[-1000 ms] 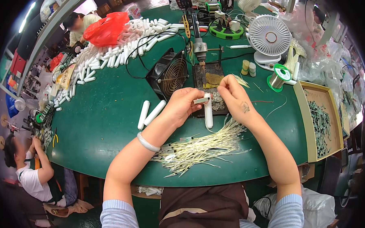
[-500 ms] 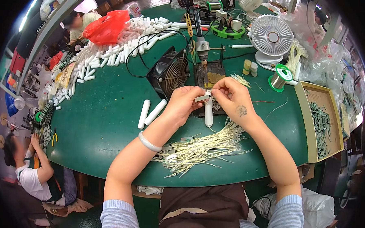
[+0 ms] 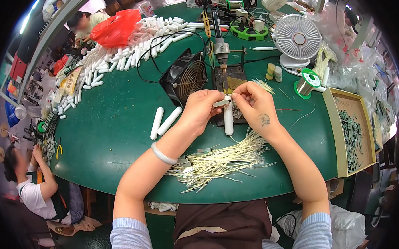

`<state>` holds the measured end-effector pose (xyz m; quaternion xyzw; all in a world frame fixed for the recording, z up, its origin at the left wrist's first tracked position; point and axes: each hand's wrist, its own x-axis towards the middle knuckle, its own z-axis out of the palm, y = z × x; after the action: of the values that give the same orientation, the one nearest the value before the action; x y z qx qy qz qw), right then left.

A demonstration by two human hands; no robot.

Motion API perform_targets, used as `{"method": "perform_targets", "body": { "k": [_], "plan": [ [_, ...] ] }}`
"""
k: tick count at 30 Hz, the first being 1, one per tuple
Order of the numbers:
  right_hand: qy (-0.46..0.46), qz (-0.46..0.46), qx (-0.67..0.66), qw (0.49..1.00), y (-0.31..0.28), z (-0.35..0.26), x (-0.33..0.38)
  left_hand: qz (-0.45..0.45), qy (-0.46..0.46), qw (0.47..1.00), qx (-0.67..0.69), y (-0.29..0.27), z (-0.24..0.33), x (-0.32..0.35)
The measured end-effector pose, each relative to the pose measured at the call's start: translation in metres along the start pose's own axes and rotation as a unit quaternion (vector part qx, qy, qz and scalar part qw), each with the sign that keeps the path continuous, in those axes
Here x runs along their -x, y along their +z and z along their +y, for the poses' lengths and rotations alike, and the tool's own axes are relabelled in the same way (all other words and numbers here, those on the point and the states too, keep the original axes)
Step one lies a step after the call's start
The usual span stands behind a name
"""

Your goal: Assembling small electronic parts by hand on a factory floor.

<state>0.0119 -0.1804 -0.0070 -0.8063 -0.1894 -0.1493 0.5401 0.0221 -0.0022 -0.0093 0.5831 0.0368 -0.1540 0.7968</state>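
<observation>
My left hand [image 3: 203,107] is closed in a pinch on a small pale rectangular piece [image 3: 221,103] with a dark end. The fingertips of my right hand [image 3: 256,108] are pressed together just beside it; what they pinch is too small to make out. Between the hands a white cylinder [image 3: 228,121] stands with its upper end at the fingertips, and a thin wire runs from its lower end. Right above the fingertips, a soldering iron [image 3: 221,52] points down from its stand. A bundle of pale yellow wires [image 3: 220,165] lies on the table in front of my wrists.
A black metal fan [image 3: 186,77] stands left of the iron. Two white cylinders [image 3: 169,121] lie by my left forearm; a large pile [image 3: 122,59] spreads farther back. At right are a solder spool [image 3: 306,84], a white fan [image 3: 297,38] and a cardboard tray [image 3: 341,130] of small green parts.
Both hands have shifted slightly away from me, closer under the iron's tip, and the white cylinder has moved up with them. Both pinches stay closed.
</observation>
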Motion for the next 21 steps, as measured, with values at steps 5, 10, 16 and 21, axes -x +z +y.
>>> {"method": "perform_targets", "body": {
  "k": [5, 10, 16, 21],
  "plan": [
    [0.008, 0.000, -0.007, 1.000, 0.000, -0.001, 0.001, 0.005, 0.001, 1.000, -0.002, 0.000, -0.001, -0.001],
    [0.029, 0.013, -0.039, 0.999, -0.002, -0.001, 0.002, 0.011, -0.034, 0.999, 0.021, 0.000, 0.001, 0.004],
    [0.000, 0.051, -0.042, 0.998, -0.009, 0.005, 0.004, -0.013, -0.024, 0.999, 0.017, -0.003, 0.001, 0.014],
    [0.138, 0.068, -0.254, 0.955, -0.027, 0.003, 0.002, -0.022, 0.029, 0.999, -0.009, 0.008, 0.014, 0.041]
  ]
}}
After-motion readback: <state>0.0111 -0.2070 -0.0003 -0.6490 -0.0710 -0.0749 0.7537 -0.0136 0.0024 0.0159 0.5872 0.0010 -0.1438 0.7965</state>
